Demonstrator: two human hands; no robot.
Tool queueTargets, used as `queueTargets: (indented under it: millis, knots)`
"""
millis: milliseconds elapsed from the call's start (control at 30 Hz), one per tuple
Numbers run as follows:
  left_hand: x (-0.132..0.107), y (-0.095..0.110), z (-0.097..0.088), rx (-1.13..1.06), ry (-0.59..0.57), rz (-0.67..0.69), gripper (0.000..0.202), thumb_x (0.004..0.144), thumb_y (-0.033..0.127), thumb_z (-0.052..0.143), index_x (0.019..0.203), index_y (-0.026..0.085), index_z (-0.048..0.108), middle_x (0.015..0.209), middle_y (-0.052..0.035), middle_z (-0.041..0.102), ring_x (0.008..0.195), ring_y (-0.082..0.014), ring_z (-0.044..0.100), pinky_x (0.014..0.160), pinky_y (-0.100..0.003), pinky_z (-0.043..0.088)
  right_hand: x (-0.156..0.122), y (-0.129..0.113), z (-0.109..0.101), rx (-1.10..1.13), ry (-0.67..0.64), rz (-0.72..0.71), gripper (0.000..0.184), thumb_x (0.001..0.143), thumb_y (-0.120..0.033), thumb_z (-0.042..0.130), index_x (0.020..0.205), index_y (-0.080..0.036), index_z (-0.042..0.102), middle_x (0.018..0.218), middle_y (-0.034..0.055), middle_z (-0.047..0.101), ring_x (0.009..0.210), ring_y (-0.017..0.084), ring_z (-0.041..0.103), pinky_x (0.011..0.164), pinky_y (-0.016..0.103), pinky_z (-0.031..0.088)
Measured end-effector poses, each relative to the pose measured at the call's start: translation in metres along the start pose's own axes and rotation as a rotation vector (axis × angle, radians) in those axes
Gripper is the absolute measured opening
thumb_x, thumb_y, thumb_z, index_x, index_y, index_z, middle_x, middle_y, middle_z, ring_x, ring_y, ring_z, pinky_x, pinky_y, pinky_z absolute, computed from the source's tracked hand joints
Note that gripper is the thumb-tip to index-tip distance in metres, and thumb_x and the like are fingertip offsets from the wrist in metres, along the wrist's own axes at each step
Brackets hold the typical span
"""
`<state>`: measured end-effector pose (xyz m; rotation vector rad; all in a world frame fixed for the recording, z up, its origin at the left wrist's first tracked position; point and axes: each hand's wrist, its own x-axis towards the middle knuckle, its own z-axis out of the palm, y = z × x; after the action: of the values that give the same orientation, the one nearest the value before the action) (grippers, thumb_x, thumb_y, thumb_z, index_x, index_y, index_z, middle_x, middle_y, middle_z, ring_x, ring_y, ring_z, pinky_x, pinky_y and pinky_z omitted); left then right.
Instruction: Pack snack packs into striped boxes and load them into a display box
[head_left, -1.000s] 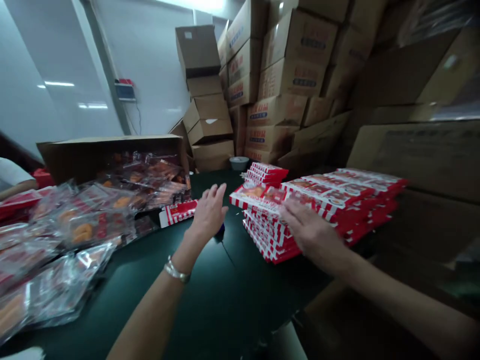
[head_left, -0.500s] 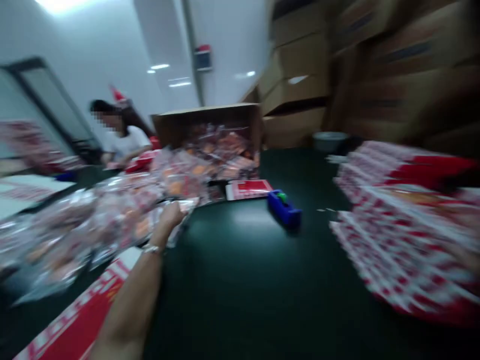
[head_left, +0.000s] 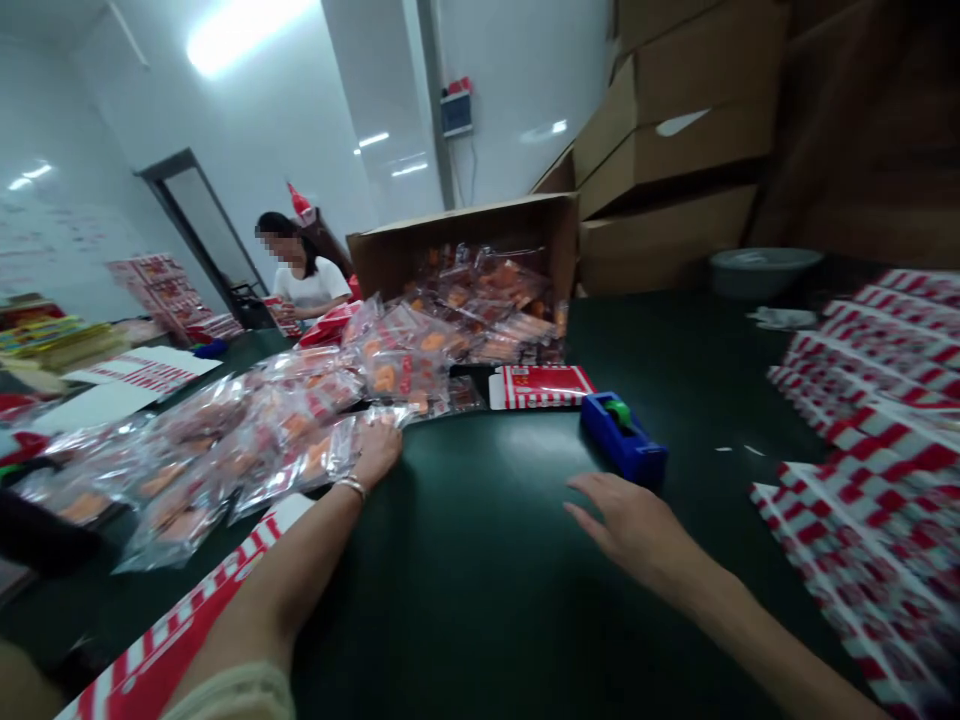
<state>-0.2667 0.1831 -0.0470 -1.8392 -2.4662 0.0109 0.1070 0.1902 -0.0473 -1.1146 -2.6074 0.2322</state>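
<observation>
So the left hand is down on the near edge of a big spread of clear plastic packs, fingers together on the film, a bracelet on the wrist (can't really tell if it's gripping a pack or just resting there). The packs have something orange inside and lie heaped across the dark green table, running back to a cardboard box tipped on its side with more of them in it. The right hand is open, fingers loosely spread, nothing in it, low over the table just in front of a blue tape dispenser. Next to the dispenser, a small red-and-white carton lies flat against the packs. Off to the right is a pile of flat striped cartons, with a grey basin behind it. A red-and-white striped sheet lies under the left forearm. Way back, a person in a white T-shirt sits at the far end of the table, and brown cartons stack up on the right.
</observation>
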Motion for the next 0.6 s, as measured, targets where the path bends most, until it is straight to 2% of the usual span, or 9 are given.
queueTargets:
  millis: [33,67,167,267,367,433,500,567,600]
  knots:
    - [0.003,-0.001,0.001,0.026,-0.005,0.012,0.032,0.091,0.031,0.057,0.118,0.015,0.057,0.118,-0.0094,0.06,0.102,-0.0222,0.061,0.086,-0.044,0.052,0.025,0.0,0.0,-0.084,-0.086,0.048,0.027,0.091,-0.03,0.052,0.112,-0.019,0.065,0.11,0.0109,0.068,0.096,0.023,0.066,0.08,0.036,0.055]
    - [0.005,-0.002,0.003,0.052,-0.009,0.022,0.031,0.091,0.031,0.057,0.117,0.015,0.057,0.117,-0.0092,0.06,0.101,-0.022,0.061,0.086,-0.043,0.053,0.051,0.001,0.0,-0.133,-0.093,0.08,0.025,0.09,-0.027,0.055,0.11,-0.017,0.065,0.112,0.0121,0.067,0.099,0.023,0.064,0.084,0.035,0.053]
    - [0.009,-0.003,0.009,0.108,0.004,0.053,0.028,0.091,0.032,0.057,0.113,0.014,0.059,0.112,-0.0081,0.062,0.096,-0.0203,0.063,0.083,-0.041,0.053,0.128,0.013,0.007,-0.234,-0.048,0.155,0.033,0.089,-0.024,0.059,0.12,-0.013,0.058,0.13,0.0144,0.055,0.117,0.027,0.053,0.097,0.045,0.046]
    - [0.004,-0.001,0.019,0.14,0.077,0.052,0.021,0.092,0.023,0.055,0.109,0.012,0.06,0.107,-0.0082,0.064,0.095,-0.02,0.063,0.084,-0.041,0.052,0.176,0.03,0.012,-0.314,-0.021,0.186,0.037,0.091,-0.031,0.059,0.125,-0.017,0.054,0.129,0.0099,0.054,0.111,0.025,0.056,0.092,0.049,0.048]
    - [-0.002,0.003,0.026,0.135,0.169,-0.01,0.027,0.089,0.003,0.044,0.109,0.008,0.061,0.104,-0.0152,0.066,0.098,-0.0239,0.063,0.084,-0.039,0.051,0.193,0.039,0.01,-0.376,-0.006,0.164,0.031,0.092,-0.032,0.058,0.118,-0.016,0.057,0.117,0.0082,0.06,0.098,0.021,0.062,0.082,0.041,0.054]
    - [-0.002,0.006,0.022,0.114,0.21,-0.053,0.036,0.085,-0.002,0.038,0.112,0.009,0.06,0.106,-0.0174,0.066,0.101,-0.0251,0.061,0.084,-0.038,0.05,0.197,0.036,-0.001,-0.41,0.014,0.134,0.028,0.091,-0.032,0.058,0.114,-0.015,0.059,0.11,0.0069,0.062,0.092,0.019,0.063,0.078,0.038,0.055]
    - [-0.001,0.008,0.011,0.09,0.224,-0.087,0.037,0.084,-0.002,0.037,0.111,0.01,0.06,0.107,-0.0162,0.065,0.102,-0.0242,0.06,0.086,-0.037,0.049,0.203,0.024,-0.023,-0.429,0.053,0.094,0.026,0.092,-0.031,0.058,0.111,-0.014,0.06,0.107,0.0063,0.064,0.089,0.018,0.063,0.077,0.037,0.055]
    - [0.0,0.014,0.0,0.071,0.216,-0.11,0.035,0.086,0.0,0.035,0.108,0.01,0.06,0.107,-0.0159,0.065,0.1,-0.0235,0.06,0.086,-0.036,0.048,0.208,0.006,-0.054,-0.426,0.109,0.053,0.024,0.094,-0.028,0.054,0.111,-0.013,0.059,0.105,0.0083,0.064,0.089,0.019,0.064,0.076,0.037,0.054]
    - [-0.002,0.019,-0.003,0.062,0.209,-0.11,0.035,0.086,0.0,0.034,0.108,0.01,0.06,0.107,-0.0163,0.064,0.1,-0.0236,0.059,0.086,-0.035,0.048,0.208,-0.003,-0.071,-0.412,0.141,0.024,0.024,0.097,-0.023,0.045,0.113,-0.01,0.058,0.108,0.014,0.064,0.093,0.021,0.064,0.075,0.035,0.051]
